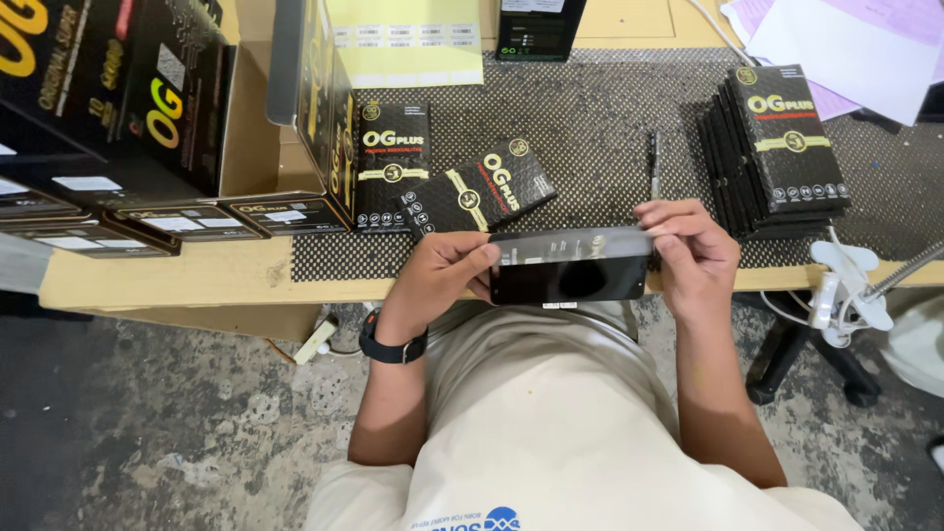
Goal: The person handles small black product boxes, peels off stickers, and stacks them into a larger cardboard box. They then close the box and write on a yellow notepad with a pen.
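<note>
A packing workstation in a small workshop or stockroom: a wooden bench (177, 280) with a black mesh mat (590, 128), stacks of identical black retail boxes (782, 147), open cartons (118, 88), label sheets (403, 39), rough concrete floor (167, 433).

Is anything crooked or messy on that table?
One flat black box with gold print lies slanted on the dotted black mat, leaning against an upright one. The stack of matching black boxes on the right is fanned, not squared. The dark glossy panel sits level between both hands.
</note>
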